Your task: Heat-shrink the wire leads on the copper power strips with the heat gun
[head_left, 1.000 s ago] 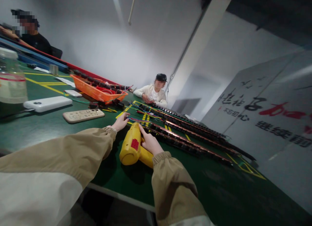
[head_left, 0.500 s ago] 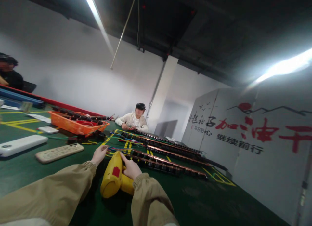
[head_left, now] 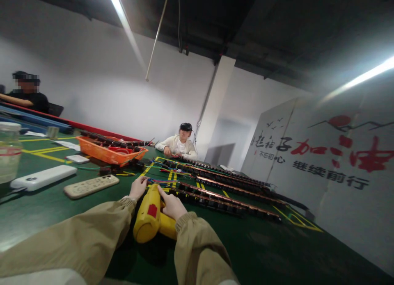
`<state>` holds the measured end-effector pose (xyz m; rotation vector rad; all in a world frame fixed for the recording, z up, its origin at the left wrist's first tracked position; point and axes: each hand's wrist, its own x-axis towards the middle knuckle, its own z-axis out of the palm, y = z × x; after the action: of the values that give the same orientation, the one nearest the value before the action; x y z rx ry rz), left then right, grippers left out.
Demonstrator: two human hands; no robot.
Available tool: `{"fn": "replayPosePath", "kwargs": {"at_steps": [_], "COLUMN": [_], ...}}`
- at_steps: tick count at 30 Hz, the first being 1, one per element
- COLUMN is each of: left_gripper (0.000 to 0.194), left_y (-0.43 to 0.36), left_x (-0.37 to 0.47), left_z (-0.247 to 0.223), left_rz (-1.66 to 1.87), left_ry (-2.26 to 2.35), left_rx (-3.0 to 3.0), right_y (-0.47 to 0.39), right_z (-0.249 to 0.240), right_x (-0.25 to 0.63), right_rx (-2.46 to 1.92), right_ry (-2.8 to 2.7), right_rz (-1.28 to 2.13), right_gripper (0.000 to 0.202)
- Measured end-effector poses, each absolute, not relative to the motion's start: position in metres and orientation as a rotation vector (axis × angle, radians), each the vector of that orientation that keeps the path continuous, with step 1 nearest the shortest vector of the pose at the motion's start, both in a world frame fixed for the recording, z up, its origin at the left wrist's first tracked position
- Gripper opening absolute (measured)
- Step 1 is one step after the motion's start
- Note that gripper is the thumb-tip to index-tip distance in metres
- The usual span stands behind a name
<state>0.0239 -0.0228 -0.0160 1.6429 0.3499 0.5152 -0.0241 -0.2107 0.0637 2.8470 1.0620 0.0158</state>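
Observation:
A yellow heat gun (head_left: 148, 219) with a red patch on its rear is gripped by my right hand (head_left: 172, 204); its barrel points away from me. My left hand (head_left: 138, 188) is closed at the ends of several thin coloured wires (head_left: 158, 181), just left of the gun's front. These wires run right to the nearest of several long dark strips with copper-coloured bars (head_left: 221, 198), lying across the green table (head_left: 264, 244). The gun's nozzle is hidden behind its body, so I cannot tell how near it is to the wires.
Left of my hands lie a phone in a beige patterned case (head_left: 91, 186), a white power bank (head_left: 44, 178) with a cable, and a clear jar (head_left: 9, 153). Beyond them stands an orange basket (head_left: 107, 156) of dark parts. One person (head_left: 180, 145) sits across, another (head_left: 27, 94) far left.
The view has turned left, so the scene sits further right and the jar has come into sight. My hands keep the same hold on the heat gun and the wires.

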Motion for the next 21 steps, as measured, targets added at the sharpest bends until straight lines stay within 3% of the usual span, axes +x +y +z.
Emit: {"fn": "replayPosePath", "kwargs": {"at_steps": [14, 21], "left_gripper": [0.04, 0.039], "left_y": [-0.015, -0.02], "left_x": [0.031, 0.03], "left_z": [-0.027, -0.02], "left_rz": [0.433, 0.372], "left_ry": [0.321, 0.347], "left_rx": [1.493, 1.245], "right_y": [-0.2, -0.201], "right_z": [0.064, 0.059], "right_x": [-0.023, -0.016], "right_rx": [2.856, 2.892], "right_ry": [1.19, 1.177], "right_rz": [0.001, -0.057], "right_gripper": [0.086, 0.088]}}
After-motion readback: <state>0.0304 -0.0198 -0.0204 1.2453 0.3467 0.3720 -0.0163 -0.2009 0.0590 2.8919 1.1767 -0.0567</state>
